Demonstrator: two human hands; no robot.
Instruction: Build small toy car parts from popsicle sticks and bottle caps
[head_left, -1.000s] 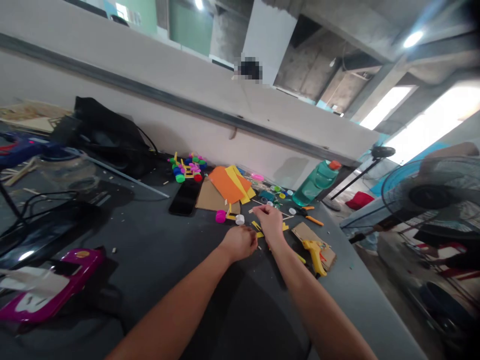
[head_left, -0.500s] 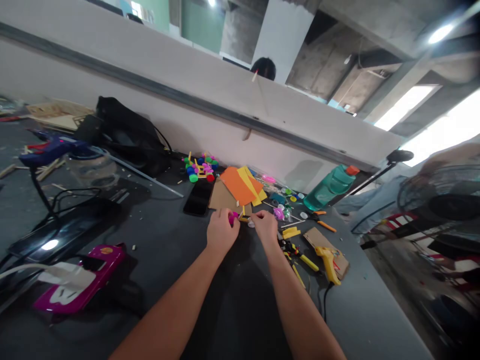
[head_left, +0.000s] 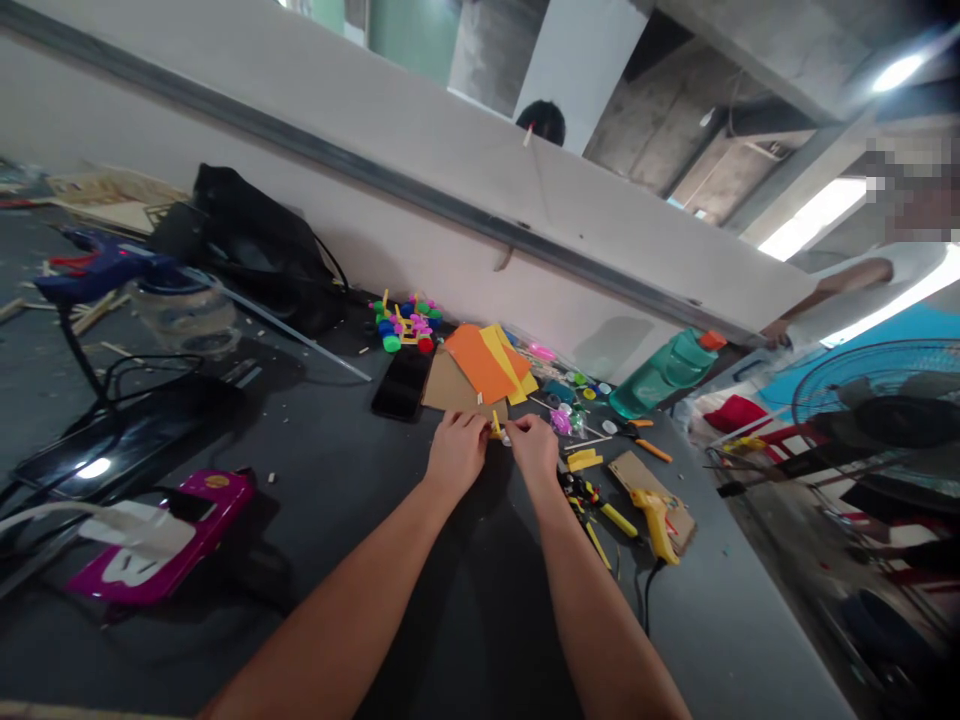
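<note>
Both hands have closed in on the little wheeled piece (head_left: 496, 424) since a second ago, when it sat loose just beyond the left hand (head_left: 457, 448); now it's between them, mid-table, by the near edge of some brown cardboard (head_left: 448, 390).

Room's bare concrete past a pale partition (head_left: 420, 130), with the top of someone's head (head_left: 545, 122) poking over it; dark grey table (head_left: 315, 520) is pretty cluttered; big fan (head_left: 892, 410) off to the right, another person's arm (head_left: 832, 290) behind it; black bag (head_left: 255, 240) far left, pink power strip (head_left: 212, 525) near left, green bottle (head_left: 660, 375) far right; orange sheet (head_left: 480, 365) and phone (head_left: 399, 383) far middle, yellow glue gun (head_left: 656, 520) on the right, colourful wheeled models (head_left: 409, 325) behind the phone.

Left fingers are curled together around the piece's left end; right hand (head_left: 531, 446) has thumb and fingertips pinched close at the white wheel (head_left: 505, 439).

Left end of the piece is hidden by the hand; whether the right tips hold something tiny too, can't tell; bits by the bottle are a blur; far-right person is cut off.
</note>
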